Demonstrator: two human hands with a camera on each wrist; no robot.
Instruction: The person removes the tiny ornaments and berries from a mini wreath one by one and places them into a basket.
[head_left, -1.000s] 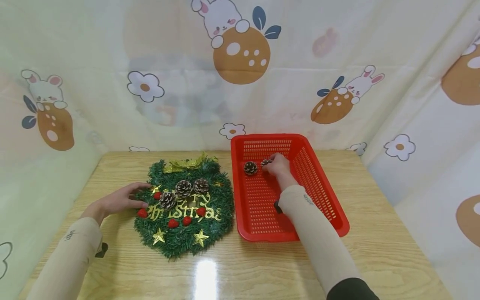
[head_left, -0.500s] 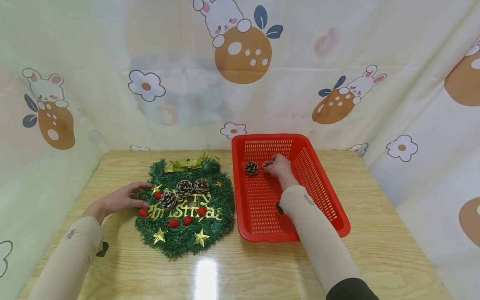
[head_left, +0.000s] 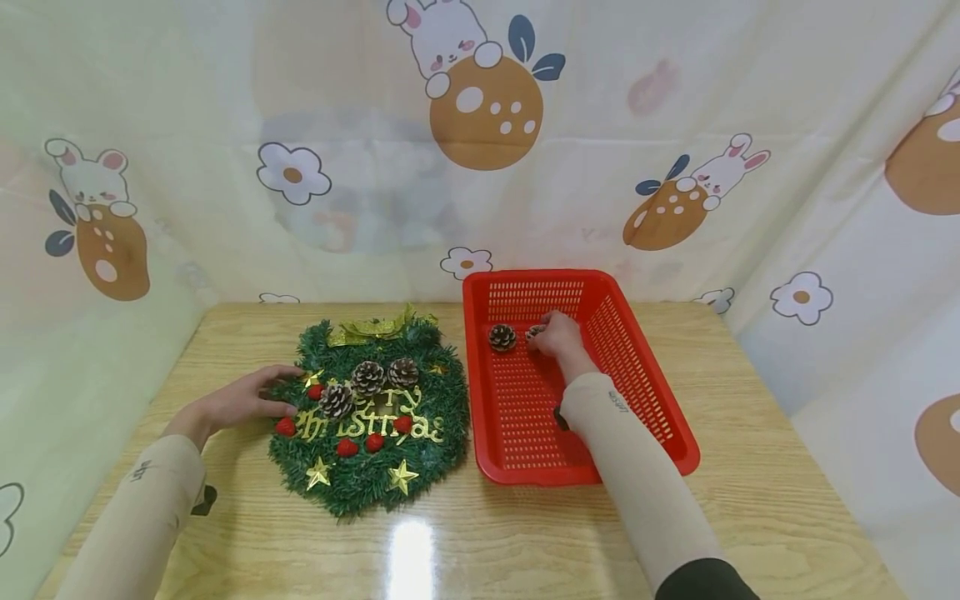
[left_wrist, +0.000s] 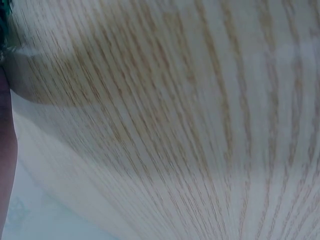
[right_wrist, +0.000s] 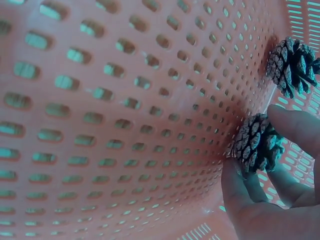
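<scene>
In the head view my right hand [head_left: 558, 337] reaches into the red plastic basket [head_left: 517, 475]. Its thumb and fingers pinch a pine cone [right_wrist: 257, 143] low in the basket, as the right wrist view shows. A second pine cone [head_left: 502, 337] lies just left of it on the basket floor. On the left, my left hand [head_left: 236, 402] rests at the edge of a green Christmas wreath [head_left: 442, 458], its fingers relaxed and thumb spread apart. The left wrist view holds mostly table, with a sliver of that hand at its edge.
On the wreath sit several pine cones [head_left: 367, 377], red berries [head_left: 374, 442], gold stars [head_left: 402, 476], gold lettering [head_left: 435, 428] and a gold ribbon [head_left: 367, 328]. The basket stands right of it on the wooden table [head_left: 315, 558]. A patterned curtain [head_left: 360, 225] closes off the back.
The pine cone at my right fingertips has tilted slightly, with the hand staying almost in place. My left hand and the wreath have not visibly moved.
</scene>
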